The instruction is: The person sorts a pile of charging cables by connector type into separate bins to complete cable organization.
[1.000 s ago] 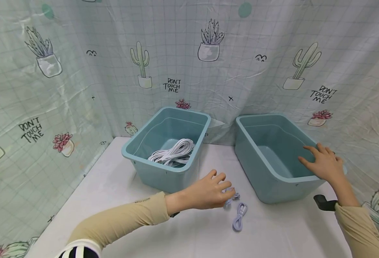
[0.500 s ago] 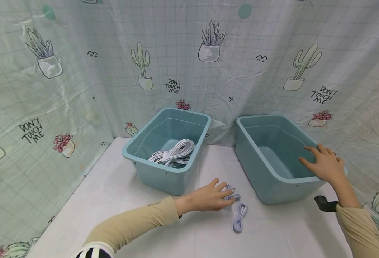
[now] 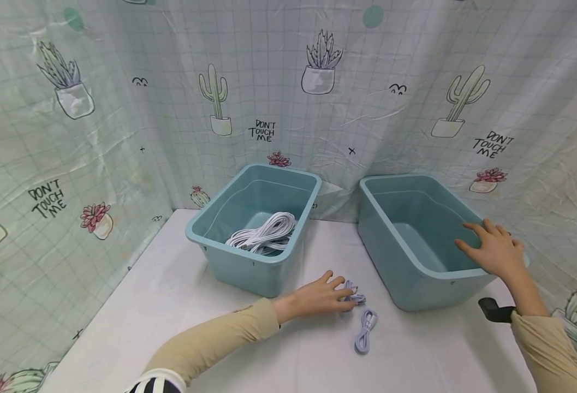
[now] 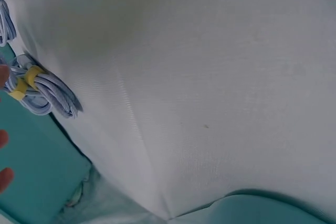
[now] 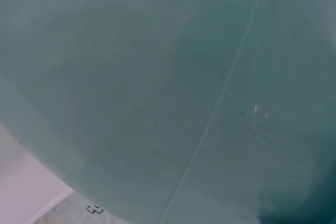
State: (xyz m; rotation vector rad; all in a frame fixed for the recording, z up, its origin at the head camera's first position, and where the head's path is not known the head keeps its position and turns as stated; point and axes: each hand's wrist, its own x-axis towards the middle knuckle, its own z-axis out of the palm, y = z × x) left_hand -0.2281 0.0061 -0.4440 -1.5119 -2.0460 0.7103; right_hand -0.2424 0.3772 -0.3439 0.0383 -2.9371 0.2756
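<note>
My left hand [image 3: 320,296] hovers low over the table with fingers spread and bent, fingertips right at a lilac coiled cable [image 3: 360,299]. In the left wrist view this coiled cable [image 4: 50,90] shows yellow ties, and the fingertips [image 4: 4,178] appear at the left edge, apart from one another. Just nearer to me lies a second lilac coiled cable [image 3: 364,332], partly seen as a cable bundle [image 4: 5,22] in that wrist view. My right hand [image 3: 498,250] rests at the near right rim of the right blue-green bin [image 3: 418,267], fingers spread and holding no object.
The left blue-green bin [image 3: 249,267] holds several coiled white cables [image 3: 268,232]. Both bins stand on a white table [image 3: 317,360] against a cactus-print curtain [image 3: 268,98]. Only bin wall [image 5: 157,77] and a little background show in the right wrist view.
My left hand has come down and slightly nearer to me, reaching the farther lilac cable, then drawn back a touch left. The right hand has stayed in place.
</note>
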